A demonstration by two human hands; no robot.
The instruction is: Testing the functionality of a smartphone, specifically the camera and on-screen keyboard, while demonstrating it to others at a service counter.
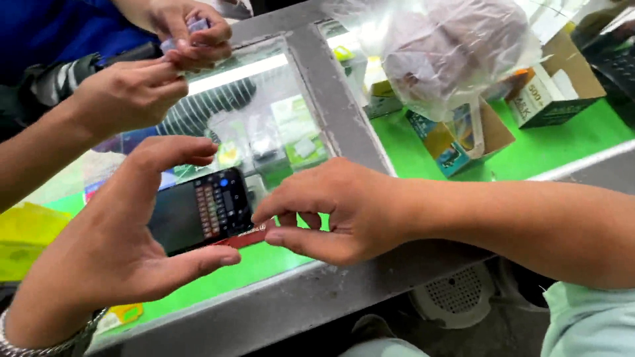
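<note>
A black phone in a red case (198,211) lies flat just above the glass counter, its screen lit with a grid of keys. My left hand (126,244), a metal bracelet at its wrist, frames the phone's left end between the curved forefinger above and the thumb below. My right hand (337,211) comes in from the right and pinches the red edge at the phone's lower right corner.
Another person's two hands (132,92) at the top left hold a small pale lilac object (195,26). A clear plastic bag (450,53) rests on the counter's grey metal frame (331,99). Boxes (549,99) stand on green lining under the glass.
</note>
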